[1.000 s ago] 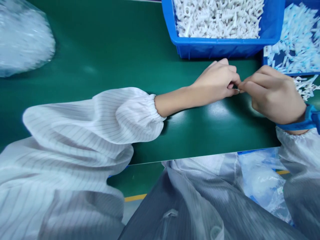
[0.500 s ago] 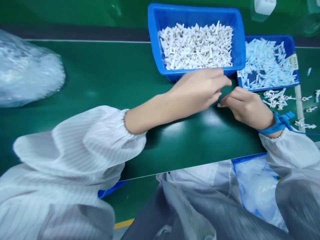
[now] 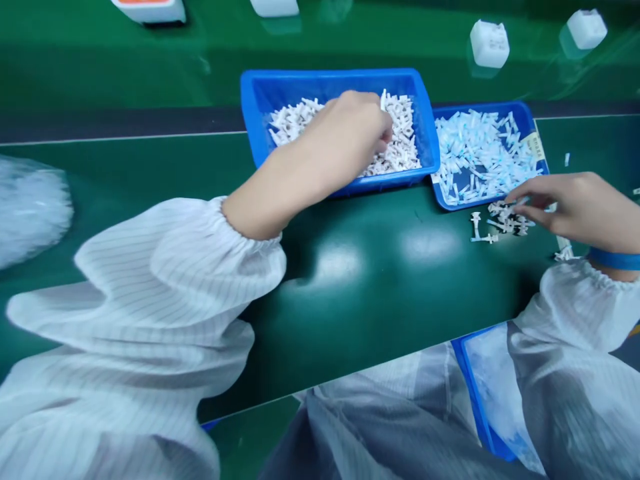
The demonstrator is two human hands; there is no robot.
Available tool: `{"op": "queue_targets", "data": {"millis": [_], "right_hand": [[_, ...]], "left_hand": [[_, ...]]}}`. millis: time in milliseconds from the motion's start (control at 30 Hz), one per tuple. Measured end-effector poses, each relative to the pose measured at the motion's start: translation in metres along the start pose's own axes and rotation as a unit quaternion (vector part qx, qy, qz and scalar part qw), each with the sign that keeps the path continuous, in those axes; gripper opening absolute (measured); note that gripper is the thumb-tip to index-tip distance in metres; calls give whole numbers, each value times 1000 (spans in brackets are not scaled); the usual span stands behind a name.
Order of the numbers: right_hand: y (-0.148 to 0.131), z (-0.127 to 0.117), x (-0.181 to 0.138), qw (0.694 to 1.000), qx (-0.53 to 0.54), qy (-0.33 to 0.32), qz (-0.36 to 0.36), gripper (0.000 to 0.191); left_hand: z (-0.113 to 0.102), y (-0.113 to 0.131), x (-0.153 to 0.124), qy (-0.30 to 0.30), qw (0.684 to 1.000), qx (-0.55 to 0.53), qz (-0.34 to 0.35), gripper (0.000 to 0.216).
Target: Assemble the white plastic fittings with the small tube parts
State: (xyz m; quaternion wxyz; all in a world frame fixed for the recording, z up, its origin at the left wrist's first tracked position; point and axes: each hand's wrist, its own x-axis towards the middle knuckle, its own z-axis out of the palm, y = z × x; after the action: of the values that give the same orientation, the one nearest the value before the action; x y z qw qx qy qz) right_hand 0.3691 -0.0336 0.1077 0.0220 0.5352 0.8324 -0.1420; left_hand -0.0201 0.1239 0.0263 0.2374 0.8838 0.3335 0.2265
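My left hand (image 3: 353,133) reaches into a deep blue bin (image 3: 425,143) of small white plastic parts (image 3: 400,140). Its fingers are curled down among the parts, and the fingertips are hidden behind the hand. To the right, my right hand (image 3: 575,203), with a blue wrist strap (image 3: 615,259), hovers at a small pile of joined white pieces (image 3: 507,219). Thumb and forefinger are apart, and nothing clearly shows held between them. Just behind the pile stands a shallow blue tray (image 3: 443,197) of small white and light-blue pieces (image 3: 483,150).
A clear plastic bag (image 3: 33,210) of pale contents lies at the far left. White blocks (image 3: 490,43) sit along the raised green back surface. Below the table edge, a blue container (image 3: 473,387) with clear plastic stands near my lap.
My left hand has moved from the bin's front edge into the bin. My right hand has gone right to the pile, no longer pinching the small white piece. The camera view has shifted.
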Motion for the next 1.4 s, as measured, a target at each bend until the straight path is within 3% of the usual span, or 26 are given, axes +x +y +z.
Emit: {"op": "queue_targets", "data": {"millis": [100, 167, 367, 500, 600, 700, 867, 1033, 1200, 1400], "right_hand": [[11, -1, -6, 992, -54, -12, 113, 25], [16, -1, -8, 986, -76, -16, 146, 23], [8, -10, -2, 985, -139, 34, 92, 29], [-13, -8, 39, 984, -148, 2, 95, 31], [-24, 5, 78, 984, -123, -31, 121, 26], [-27, 15, 98, 984, -113, -28, 135, 19], [-20, 15, 89, 984, -112, -16, 141, 20], [-12, 20, 82, 982, -134, 3, 134, 18], [-2, 32, 75, 980, -159, 23, 119, 18], [-1, 40, 76, 985, -148, 39, 76, 18]], "left_hand": [[-11, 8, -1, -23, 995, 93, -21, 13], [-14, 10, -3, -16, 994, 104, -28, 11], [-7, 15, -8, 22, 989, 144, -7, 7], [-4, 19, -8, -7, 991, 130, 23, 16], [-4, 16, -7, 17, 991, 134, 7, 10], [-4, 15, -7, 43, 991, 129, 12, 23], [1, 53, -19, 96, 992, 34, 70, 25], [31, 95, -52, 2, 992, -57, 113, 30], [69, 83, -82, -85, 985, -97, 113, 14], [76, 77, -85, -99, 988, -101, 55, 9]]}}
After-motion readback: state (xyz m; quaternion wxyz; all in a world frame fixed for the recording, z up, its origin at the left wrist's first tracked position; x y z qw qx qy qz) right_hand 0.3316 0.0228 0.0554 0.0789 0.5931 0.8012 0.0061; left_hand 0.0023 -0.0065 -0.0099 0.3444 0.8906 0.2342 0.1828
